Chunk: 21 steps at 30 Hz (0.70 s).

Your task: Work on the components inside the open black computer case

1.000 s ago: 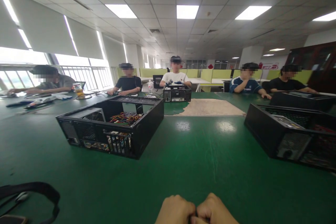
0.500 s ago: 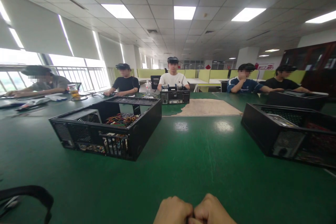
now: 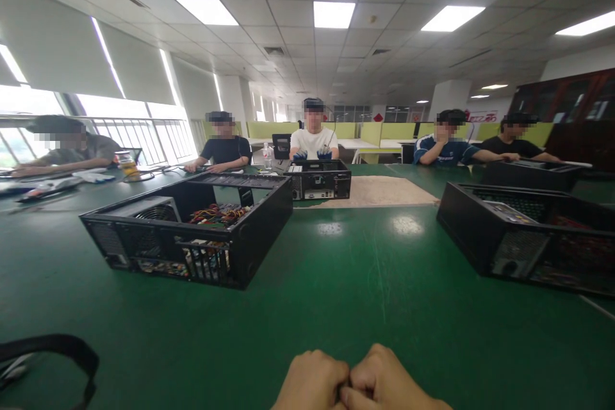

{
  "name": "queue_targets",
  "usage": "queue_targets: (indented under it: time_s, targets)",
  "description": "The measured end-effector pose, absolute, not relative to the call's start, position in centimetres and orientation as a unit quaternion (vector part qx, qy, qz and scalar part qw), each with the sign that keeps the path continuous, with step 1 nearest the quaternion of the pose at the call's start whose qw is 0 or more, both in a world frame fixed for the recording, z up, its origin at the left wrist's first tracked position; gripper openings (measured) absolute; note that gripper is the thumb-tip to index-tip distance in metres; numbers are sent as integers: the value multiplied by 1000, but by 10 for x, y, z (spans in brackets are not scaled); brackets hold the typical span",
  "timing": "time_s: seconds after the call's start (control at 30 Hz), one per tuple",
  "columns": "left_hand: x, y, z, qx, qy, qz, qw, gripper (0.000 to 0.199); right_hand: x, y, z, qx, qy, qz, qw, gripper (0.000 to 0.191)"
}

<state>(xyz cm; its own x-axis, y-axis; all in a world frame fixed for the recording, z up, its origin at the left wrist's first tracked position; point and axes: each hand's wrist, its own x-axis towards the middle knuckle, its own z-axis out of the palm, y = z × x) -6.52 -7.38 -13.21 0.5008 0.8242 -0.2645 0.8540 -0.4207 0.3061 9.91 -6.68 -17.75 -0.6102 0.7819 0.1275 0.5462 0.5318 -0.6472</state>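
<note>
My left hand (image 3: 314, 377) and my right hand (image 3: 382, 377) rest together at the near edge of the green table (image 3: 336, 295). Both are closed with fingers curled in, knuckles touching, and no object shows in them. Ahead and to the left lies an open black computer case (image 3: 262, 230), its fan, coloured cables and boards exposed. A second open case (image 3: 468, 230) sits to the right, partly cut off by the frame. Both cases stand apart from my hands.
Across the table a person in a white shirt (image 3: 314, 139) with gloved hands is behind another case (image 3: 318, 180). Several other people sit along the far side. A brown sheet-like patch (image 3: 389, 193) covers part of the tabletop. A black strap (image 3: 72, 344) lies at near left.
The far case has come toward me and tipped so its open top shows, with the person's gloved hands behind it. My view has shifted slightly; my hands remain together.
</note>
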Motion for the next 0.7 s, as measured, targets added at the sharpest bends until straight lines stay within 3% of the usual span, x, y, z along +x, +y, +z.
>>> queue_targets:
  time_s: [0.7]
  targets:
    - [-64, -80, -129, 840, 500, 11, 209, 12, 99, -73, -167, -393, -855, 275, 198, 32]
